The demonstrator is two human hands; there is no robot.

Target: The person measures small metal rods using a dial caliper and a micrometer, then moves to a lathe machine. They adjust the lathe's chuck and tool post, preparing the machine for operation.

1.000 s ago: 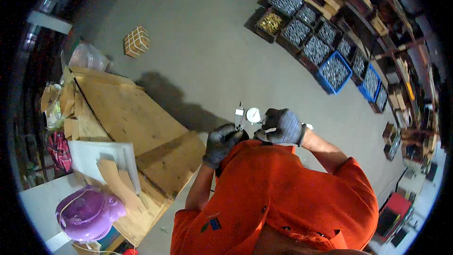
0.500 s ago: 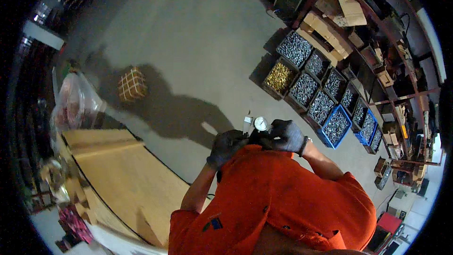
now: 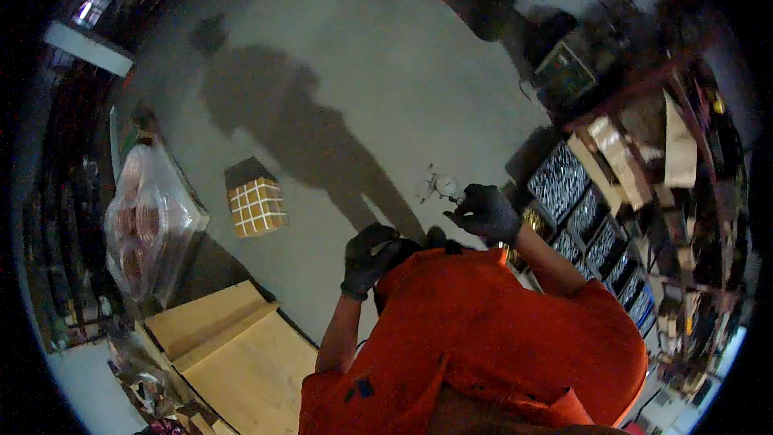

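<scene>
Both my hands are in dark gloves, held out in front of my orange shirt. My right hand (image 3: 487, 213) pinches the edge of a dial gauge (image 3: 445, 185), a round white face with thin metal parts, out beyond my fingertips. To the left and nearer my body, my left hand (image 3: 372, 258) is curled closed, apart from the gauge. A small pale spot shows by its fingers, but I cannot make out what it is.
A yellow strapped carton (image 3: 256, 208) stands on the floor to the left, near a plastic-wrapped stack (image 3: 141, 229). A tan board-topped table (image 3: 250, 370) lies at lower left. Bins of metal parts (image 3: 560, 183) and cluttered shelving (image 3: 688, 217) stand at right.
My hands have moved apart, the gauge staying with the right one. The view has turned, so the carton sits lower and the bins have shifted right, partly behind my right arm.
</scene>
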